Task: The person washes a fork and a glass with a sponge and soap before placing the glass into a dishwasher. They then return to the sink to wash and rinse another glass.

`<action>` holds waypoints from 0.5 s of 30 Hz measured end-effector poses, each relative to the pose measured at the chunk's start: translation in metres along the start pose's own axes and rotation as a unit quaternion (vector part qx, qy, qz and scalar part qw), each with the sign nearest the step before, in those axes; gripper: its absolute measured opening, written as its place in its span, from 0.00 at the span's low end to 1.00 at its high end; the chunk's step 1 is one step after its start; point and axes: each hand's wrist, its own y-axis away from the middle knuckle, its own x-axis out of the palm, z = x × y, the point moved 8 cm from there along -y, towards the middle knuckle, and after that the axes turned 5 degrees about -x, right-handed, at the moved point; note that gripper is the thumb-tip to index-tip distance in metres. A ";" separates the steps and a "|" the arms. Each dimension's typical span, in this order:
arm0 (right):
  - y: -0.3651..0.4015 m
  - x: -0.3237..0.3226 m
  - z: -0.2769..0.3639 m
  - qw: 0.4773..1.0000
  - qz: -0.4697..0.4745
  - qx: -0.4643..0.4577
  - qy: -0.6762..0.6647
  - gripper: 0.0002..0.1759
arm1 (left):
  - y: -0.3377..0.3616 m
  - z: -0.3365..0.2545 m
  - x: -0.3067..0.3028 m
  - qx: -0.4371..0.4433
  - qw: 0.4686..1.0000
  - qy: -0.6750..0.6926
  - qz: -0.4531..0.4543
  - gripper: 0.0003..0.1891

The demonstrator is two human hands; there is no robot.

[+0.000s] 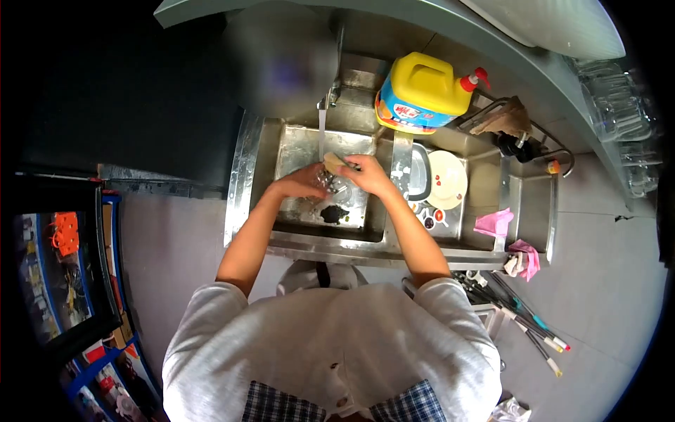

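Observation:
Over the left basin of the steel sink, both hands work close together beside the running water. My left hand is curled around what looks like a clear glass, whose outline blurs against the wet steel. My right hand grips a tan sponge-like scrubber, held at the glass just below the stream. Part of the scrubber is covered by the fingers. Dark wet scraps lie on the basin floor below the hands.
A yellow detergent jug with a red pump stands behind the sink. The middle basin holds a cream plate, a grey-rimmed tray and small sauce dishes. Pink cloths hang at right. A shelf overhangs.

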 end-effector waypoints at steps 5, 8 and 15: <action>0.023 -0.015 0.047 0.976 -0.004 -0.193 0.103 0.11 | -0.001 -0.020 0.005 -0.056 0.987 0.109 0.107 0.33; 0.036 -0.024 0.048 0.981 0.024 -0.161 0.101 0.12 | 0.004 -0.025 0.012 -0.192 0.957 0.178 0.128 0.34; 0.041 -0.021 0.021 0.972 0.019 0.032 -0.234 0.19 | -0.019 -0.018 0.023 -0.132 0.932 0.232 0.244 0.19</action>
